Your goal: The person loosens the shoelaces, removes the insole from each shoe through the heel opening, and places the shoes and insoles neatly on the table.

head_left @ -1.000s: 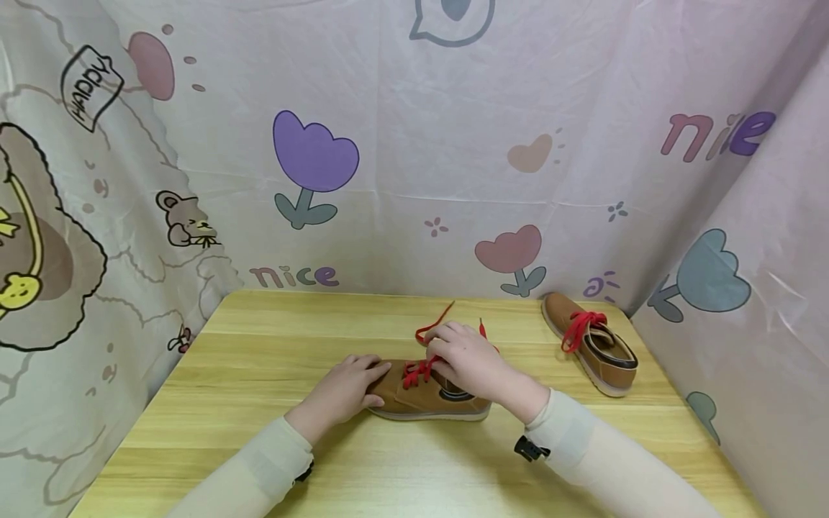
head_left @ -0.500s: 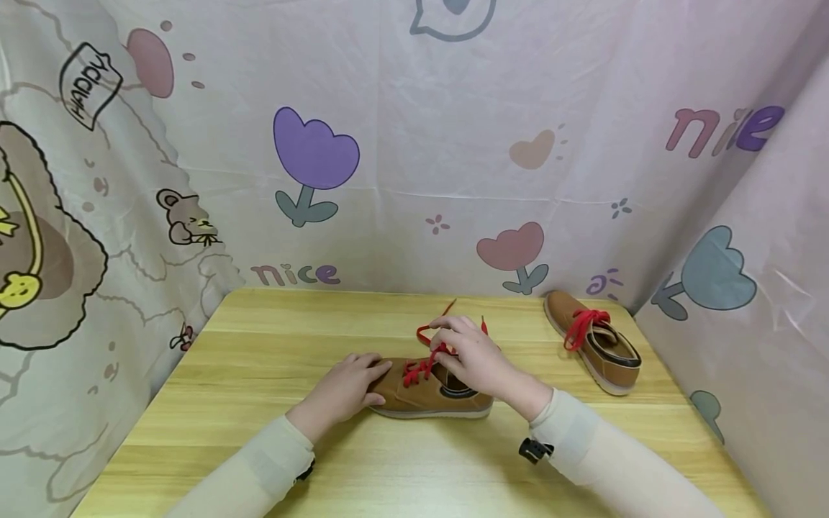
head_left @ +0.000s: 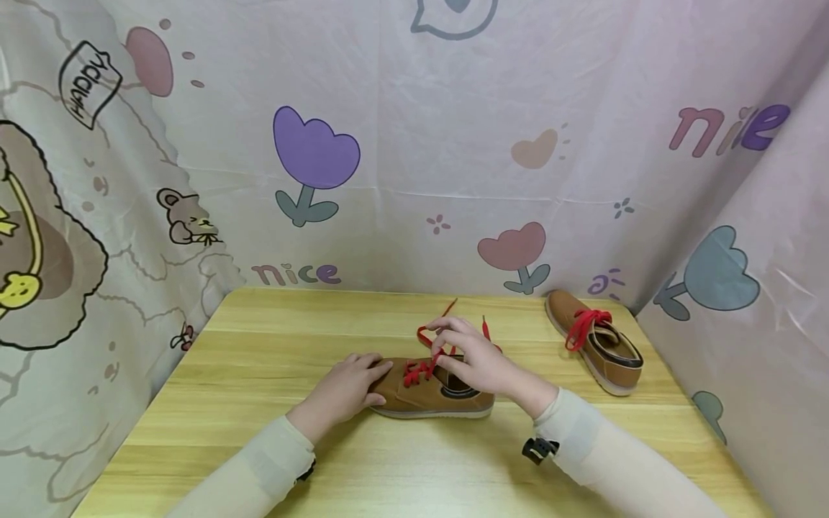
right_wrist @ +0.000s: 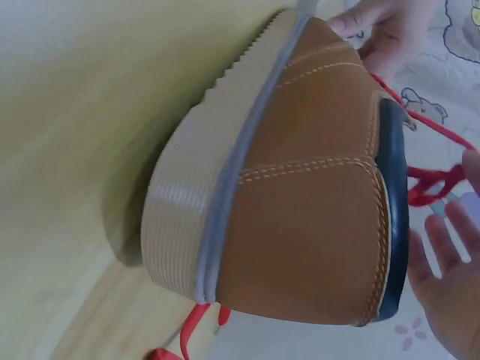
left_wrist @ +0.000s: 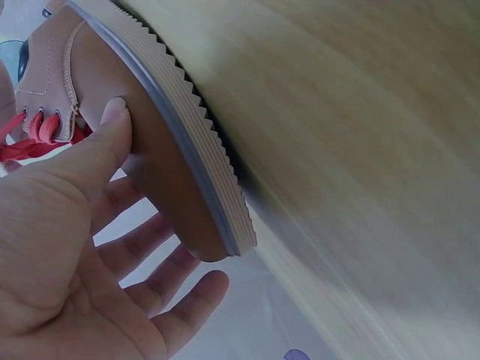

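A tan leather shoe (head_left: 414, 401) with a pale sole stands side-on on the table, toe to the left. My left hand (head_left: 342, 392) holds its toe; in the left wrist view the thumb (left_wrist: 112, 131) presses one side and the fingers reach past the other. Over the shoe's tongue and opening, my right hand (head_left: 479, 363) pinches the red shoelace (head_left: 432, 365) between thumb and fingertips. From the right wrist view the heel (right_wrist: 300, 247) faces the camera, and a taut strand (right_wrist: 435, 126) runs up to the right hand. Loose lace ends lie behind the shoe.
A matching shoe (head_left: 599, 349), its red lace tied in a bow, sits at the back right of the wooden table (head_left: 278, 324). Printed curtain (head_left: 401, 144) hangs behind the table and at both sides.
My right hand has drawn the lace slightly up and to the right, so more of the strand shows between shoe and fingertips. The left hand keeps its hold on the toe.
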`<state>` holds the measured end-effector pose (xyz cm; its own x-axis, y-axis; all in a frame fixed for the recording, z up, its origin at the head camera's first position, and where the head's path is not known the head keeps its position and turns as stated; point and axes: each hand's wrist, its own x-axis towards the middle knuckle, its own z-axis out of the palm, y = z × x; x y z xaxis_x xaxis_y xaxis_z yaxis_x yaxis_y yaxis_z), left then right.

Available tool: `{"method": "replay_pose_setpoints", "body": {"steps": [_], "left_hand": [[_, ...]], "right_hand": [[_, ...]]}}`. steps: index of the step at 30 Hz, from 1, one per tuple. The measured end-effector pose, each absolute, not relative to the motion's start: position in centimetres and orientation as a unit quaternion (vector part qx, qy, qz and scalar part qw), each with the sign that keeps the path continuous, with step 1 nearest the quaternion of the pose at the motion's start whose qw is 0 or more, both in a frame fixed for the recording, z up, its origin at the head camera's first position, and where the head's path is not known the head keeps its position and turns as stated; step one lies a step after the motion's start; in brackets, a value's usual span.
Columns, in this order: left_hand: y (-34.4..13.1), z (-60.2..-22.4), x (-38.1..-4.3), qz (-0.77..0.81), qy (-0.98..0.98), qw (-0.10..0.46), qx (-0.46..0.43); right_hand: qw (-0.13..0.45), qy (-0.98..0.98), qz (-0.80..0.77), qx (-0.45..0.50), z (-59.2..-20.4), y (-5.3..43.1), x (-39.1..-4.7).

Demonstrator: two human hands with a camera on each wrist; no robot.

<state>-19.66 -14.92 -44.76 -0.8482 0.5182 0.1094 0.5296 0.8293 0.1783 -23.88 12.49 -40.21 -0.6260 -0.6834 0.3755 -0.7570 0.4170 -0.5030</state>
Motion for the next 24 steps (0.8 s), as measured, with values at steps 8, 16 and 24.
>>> {"method": "replay_pose_setpoints", "body": {"steps": [8,16,24], "left_hand": [[-14.8,-44.6,-19.5,-0.095,-0.957,0.028,-0.272],[-14.9,-44.7,-19.5,-0.094,-0.957,0.029,-0.272],[-14.9,-45.0,-19.6,-0.088,-0.958,0.030,-0.272]], "right_hand": [[0.075,-0.820,0.282,0.492,-39.7,13.2,-24.4],[0.325,-0.738,0.086,0.585,-39.2,13.3,-26.0],[0.383,-0.730,0.004,0.566,-38.8,13.5,-26.6]]}}
